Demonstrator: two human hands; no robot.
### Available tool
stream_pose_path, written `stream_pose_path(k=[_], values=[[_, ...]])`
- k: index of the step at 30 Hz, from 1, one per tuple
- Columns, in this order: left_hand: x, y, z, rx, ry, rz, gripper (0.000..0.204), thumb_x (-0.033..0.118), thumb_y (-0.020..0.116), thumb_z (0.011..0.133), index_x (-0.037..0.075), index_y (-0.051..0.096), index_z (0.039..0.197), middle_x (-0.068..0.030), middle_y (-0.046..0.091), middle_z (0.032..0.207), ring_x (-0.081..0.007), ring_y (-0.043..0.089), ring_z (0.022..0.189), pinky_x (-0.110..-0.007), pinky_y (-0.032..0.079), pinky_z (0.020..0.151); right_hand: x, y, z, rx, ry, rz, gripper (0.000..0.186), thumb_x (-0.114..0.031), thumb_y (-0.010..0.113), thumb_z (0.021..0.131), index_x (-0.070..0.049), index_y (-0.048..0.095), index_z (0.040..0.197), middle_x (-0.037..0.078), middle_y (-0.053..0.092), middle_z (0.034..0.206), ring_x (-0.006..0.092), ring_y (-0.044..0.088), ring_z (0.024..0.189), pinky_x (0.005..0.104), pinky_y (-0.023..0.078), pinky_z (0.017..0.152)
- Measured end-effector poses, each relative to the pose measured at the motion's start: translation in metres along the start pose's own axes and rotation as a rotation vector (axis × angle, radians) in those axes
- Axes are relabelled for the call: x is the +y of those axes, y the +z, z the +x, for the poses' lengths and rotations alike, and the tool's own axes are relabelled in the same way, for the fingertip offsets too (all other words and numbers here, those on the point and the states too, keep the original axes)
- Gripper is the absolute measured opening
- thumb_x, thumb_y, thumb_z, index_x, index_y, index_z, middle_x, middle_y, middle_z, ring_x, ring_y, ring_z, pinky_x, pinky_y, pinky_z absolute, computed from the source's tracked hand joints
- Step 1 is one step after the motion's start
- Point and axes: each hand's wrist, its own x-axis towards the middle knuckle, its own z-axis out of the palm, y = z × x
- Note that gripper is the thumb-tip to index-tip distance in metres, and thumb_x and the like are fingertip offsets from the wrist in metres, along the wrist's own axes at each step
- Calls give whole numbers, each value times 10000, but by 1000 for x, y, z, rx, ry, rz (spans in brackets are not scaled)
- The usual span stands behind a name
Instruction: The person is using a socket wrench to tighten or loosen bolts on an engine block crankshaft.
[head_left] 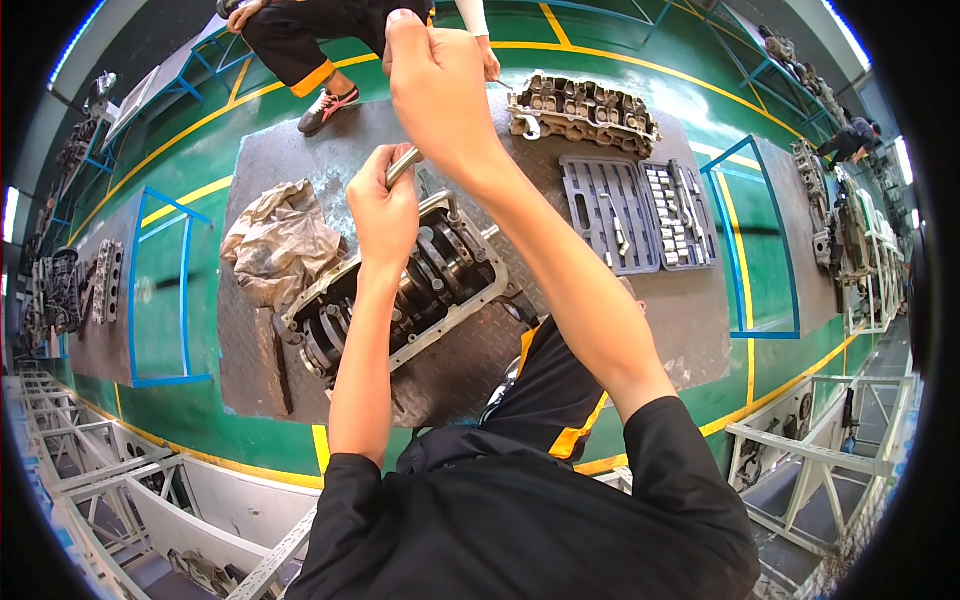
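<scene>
My left hand (383, 205) is closed around a shiny metal tool handle (402, 165), held above an engine block (400, 290) with its crankshaft showing. My right hand (437, 85) is raised higher, fingers pinched together on something thin that I cannot make out. The block lies on a dark steel floor plate (480, 370). Both forearms reach up from the lower edge in black sleeves.
A crumpled brown rag (280, 245) lies left of the block. An open grey socket set case (635, 212) and a cylinder head (585, 112) sit to the right and beyond. Another person (320, 45) crouches at the plate's far edge. Metal racks border the green floor.
</scene>
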Motion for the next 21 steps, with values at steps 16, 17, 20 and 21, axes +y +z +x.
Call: stream_pose_path(k=[16,17,20,21], values=[[-2,11,-15,-488,-422,-448,143,115,572,917,24,661,851,30,558,661,-38,428,562,-226,293,482,36,-11,17,-74,218,265,516,-314,458,978,-15,393,563,-27,394,518,57,344,522,289,281,489],[-5,20,-14,-484,-419,-444,143,115,572,917,24,661,851,30,558,661,-38,428,562,-226,293,482,34,-8,17,-183,255,314,504,-318,460,978,-31,393,569,-37,385,528,55,330,525,284,280,493],[-11,64,15,-732,-627,-605,189,156,547,933,14,669,954,-2,589,733,-77,517,657,-229,425,603,17,-6,9,-373,322,392,488,-340,470,981,-77,397,577,-64,355,545,57,292,524,276,269,494],[-11,86,32,-699,-257,-425,198,164,538,943,11,663,958,-12,608,784,-83,534,718,-233,441,661,9,-10,3,-351,342,392,490,-354,484,982,-98,384,577,-65,331,535,50,267,491,256,228,462]])
